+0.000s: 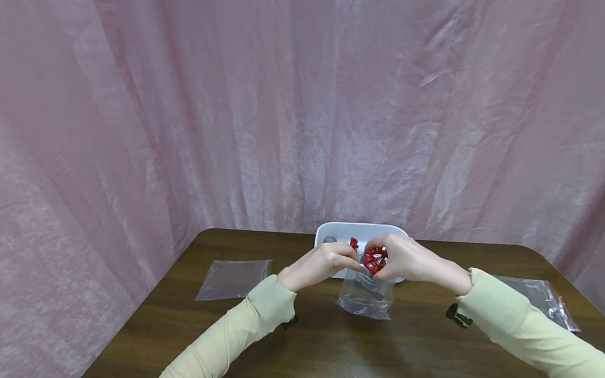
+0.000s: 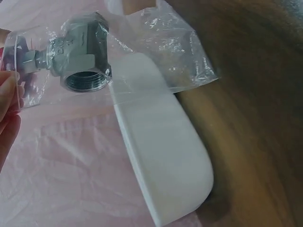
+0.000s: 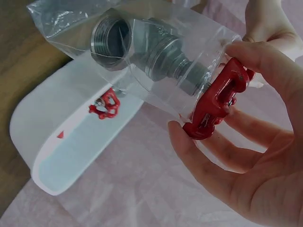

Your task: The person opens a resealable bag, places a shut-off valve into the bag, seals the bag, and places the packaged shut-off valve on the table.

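Observation:
My right hand [image 1: 408,258] grips the red handwheel [image 3: 215,101] of a metal valve by its rim, thumb on one side and fingers on the other. The valve's grey threaded body [image 2: 85,52] is inside a clear plastic bag [image 1: 364,304], while the handwheel sticks out of the bag's mouth. With thumb and fingers, my left hand [image 1: 323,263] pinches the bag near its opening, beside the handwheel. Below the bag's mouth, the bottom of the bag hangs loose and crumpled.
Behind the hands stands a white bin [image 1: 361,227] holding another valve with a red handwheel [image 3: 106,105] and other parts. A flat clear bag [image 1: 235,280] lies left on the brown wooden table [image 1: 321,346], and more clear bags [image 1: 543,299] lie right. A pink curtain [image 1: 302,115] hangs behind.

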Motion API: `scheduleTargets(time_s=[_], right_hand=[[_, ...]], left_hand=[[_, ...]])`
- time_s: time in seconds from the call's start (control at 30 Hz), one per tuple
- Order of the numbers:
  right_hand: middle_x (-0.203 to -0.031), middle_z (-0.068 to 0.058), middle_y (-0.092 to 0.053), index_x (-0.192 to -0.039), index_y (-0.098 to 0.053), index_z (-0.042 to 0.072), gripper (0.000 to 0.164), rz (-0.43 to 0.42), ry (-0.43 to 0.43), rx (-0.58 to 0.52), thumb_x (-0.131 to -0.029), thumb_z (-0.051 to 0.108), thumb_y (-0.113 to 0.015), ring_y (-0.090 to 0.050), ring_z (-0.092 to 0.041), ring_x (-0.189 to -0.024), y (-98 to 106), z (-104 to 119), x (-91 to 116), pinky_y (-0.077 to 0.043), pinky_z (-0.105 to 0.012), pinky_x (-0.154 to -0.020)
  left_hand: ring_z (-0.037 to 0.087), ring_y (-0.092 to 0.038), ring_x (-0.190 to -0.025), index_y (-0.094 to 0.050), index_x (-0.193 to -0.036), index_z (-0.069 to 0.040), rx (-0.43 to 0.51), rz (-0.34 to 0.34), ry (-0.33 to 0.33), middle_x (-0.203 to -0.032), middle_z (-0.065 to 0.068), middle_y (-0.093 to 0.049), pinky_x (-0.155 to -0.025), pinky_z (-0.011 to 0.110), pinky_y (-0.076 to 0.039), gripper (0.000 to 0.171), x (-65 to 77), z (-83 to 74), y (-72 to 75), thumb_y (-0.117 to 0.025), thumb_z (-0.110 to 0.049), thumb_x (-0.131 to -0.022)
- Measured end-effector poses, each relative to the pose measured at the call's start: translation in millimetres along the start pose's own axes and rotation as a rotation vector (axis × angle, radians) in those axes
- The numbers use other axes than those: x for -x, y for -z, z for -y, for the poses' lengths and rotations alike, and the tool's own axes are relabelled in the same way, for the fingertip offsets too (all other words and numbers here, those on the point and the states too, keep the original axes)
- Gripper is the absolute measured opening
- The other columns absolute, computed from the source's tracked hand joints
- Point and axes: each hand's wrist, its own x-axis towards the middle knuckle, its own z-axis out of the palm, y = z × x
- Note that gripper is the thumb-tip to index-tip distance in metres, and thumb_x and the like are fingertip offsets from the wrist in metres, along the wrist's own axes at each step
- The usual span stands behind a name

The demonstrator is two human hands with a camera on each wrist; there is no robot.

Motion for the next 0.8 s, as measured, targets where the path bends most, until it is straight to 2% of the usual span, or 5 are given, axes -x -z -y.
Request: scheduleTargets(time_s=[0.23, 0.37, 0.63, 0.8], right_hand=[[-0.065, 0.011, -0.051, -0.082, -0.064, 0.011, 0.031, 0.003, -0.002, 0.036, -0.053, 0.003, -0.071, -0.043, -0.006, -0.058, -17.3, -9.8, 3.6, -0.039, -0.022, -0.050], [-0.066, 0.009, -0.052, -0.084, -0.064, 0.006, 0.034, 0.007, -0.009, 0.050, -0.051, 0.002, -0.072, -0.044, -0.006, -0.058, -27.0, -14.9, 5.0, -0.039, -0.022, -0.049], [-0.066, 0.009, -0.052, -0.083, -0.064, 0.007, 0.036, 0.029, 0.024, 0.040, -0.049, 0.002, -0.073, -0.047, -0.009, -0.060, -41.1, -20.6, 6.8, -0.040, -0.023, -0.051], [-0.070, 0.008, -0.053, -0.086, -0.063, 0.006, 0.038, 0.012, 0.024, 0.067, -0.050, 0.002, -0.074, -0.047, -0.010, -0.063, -44.6, -21.0, 7.4, -0.040, -0.025, -0.054]], left_hand=[[0.003, -0.050, -0.088, -0.072, -0.093, -0.014, -0.048, 0.033, 0.005, -0.090, -0.006, -0.057, -0.079, 0.007, -0.032, 0.026, 4.8, -0.4, -15.2, -0.060, 0.006, -0.082], [0.003, -0.050, -0.085, -0.072, -0.090, -0.014, -0.009, 0.019, 0.014, -0.088, -0.005, -0.058, -0.077, 0.007, -0.033, 0.029, 8.8, -0.4, -22.5, -0.060, 0.010, -0.079], [0.003, -0.050, -0.084, -0.072, -0.090, -0.015, 0.002, 0.033, 0.036, -0.087, -0.006, -0.057, -0.075, 0.007, -0.034, 0.035, 13.5, -0.7, -31.5, -0.058, 0.014, -0.076], [0.002, -0.049, -0.083, -0.072, -0.089, -0.015, 0.004, 0.037, 0.041, -0.086, -0.008, -0.056, -0.074, 0.006, -0.033, 0.035, 15.6, 1.0, -33.2, -0.059, 0.014, -0.076]])
